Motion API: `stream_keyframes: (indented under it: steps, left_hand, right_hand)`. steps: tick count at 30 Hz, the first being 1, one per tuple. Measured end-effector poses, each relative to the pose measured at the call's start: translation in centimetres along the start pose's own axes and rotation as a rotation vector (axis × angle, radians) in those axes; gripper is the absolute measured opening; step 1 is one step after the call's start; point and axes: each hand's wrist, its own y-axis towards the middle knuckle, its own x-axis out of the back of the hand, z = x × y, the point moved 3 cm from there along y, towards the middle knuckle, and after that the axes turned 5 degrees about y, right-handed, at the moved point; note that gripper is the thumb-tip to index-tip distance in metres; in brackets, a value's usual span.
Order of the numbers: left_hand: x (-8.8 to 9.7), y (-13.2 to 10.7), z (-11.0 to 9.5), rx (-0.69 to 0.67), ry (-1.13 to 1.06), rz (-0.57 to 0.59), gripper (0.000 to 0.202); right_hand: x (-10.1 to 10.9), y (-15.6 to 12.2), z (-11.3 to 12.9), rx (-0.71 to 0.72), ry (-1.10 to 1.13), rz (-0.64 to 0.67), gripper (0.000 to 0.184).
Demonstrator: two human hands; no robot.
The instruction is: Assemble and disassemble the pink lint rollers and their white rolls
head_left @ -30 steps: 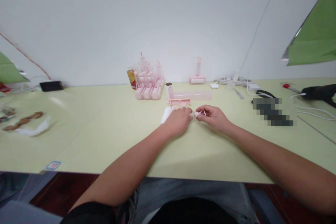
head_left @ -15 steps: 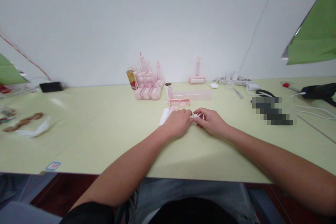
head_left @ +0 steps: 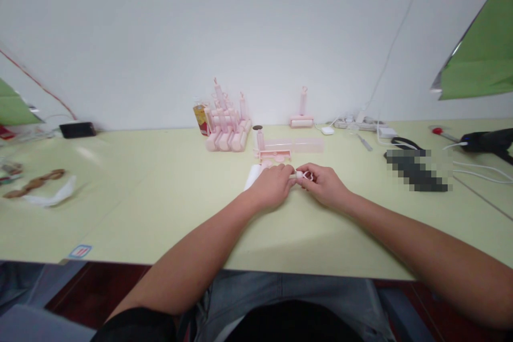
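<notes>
One looped part [head_left: 300, 175] was gripped endwise between left hand [head_left: 274, 184] and right hand [head_left: 324, 184], seemingly for steadiness, while a pink frame [head_left: 275, 155] lay just beyond.

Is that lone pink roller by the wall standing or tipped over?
Standing: the pink roller has its handle pointing up.

The left hand [head_left: 272, 186] and the right hand [head_left: 326, 184] hold together a small pale piece [head_left: 299, 175] with a loop, over the light green surface [head_left: 160, 197]. A white roll [head_left: 251, 177] is partly hidden behind the left hand. Farther back, pink rollers [head_left: 225, 141] stand grouped near the wall [head_left: 256, 37].
</notes>
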Motion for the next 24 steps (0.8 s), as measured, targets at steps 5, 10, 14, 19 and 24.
stream_keyframes:
  steps: [5,10,14,19,24]
  left_hand:
    - [-0.1,-0.1,0.2,-0.035,-0.014,0.019,0.027]
    - [0.1,-0.1,0.5,-0.049,-0.029,0.030,0.026]
    - [0.7,-0.3,0.7,-0.062,-0.060,0.094,0.025]
    - [1.4,-0.5,0.6,-0.084,-0.154,0.169,0.028]
    - [1.5,-0.4,0.4,-0.059,-0.148,0.178,0.034]
  right_hand:
    - [0.3,0.0,0.8,0.146,-0.117,0.044,0.023]
    - [0.3,0.0,0.9,0.207,-0.142,0.088,0.027]
    - [0.3,0.0,1.1,0.212,-0.117,0.132,0.027]
    - [0.6,-0.1,1.2,0.176,-0.030,0.181,0.024]
    - [0.5,-0.1,1.1,0.096,0.071,0.213,0.024]
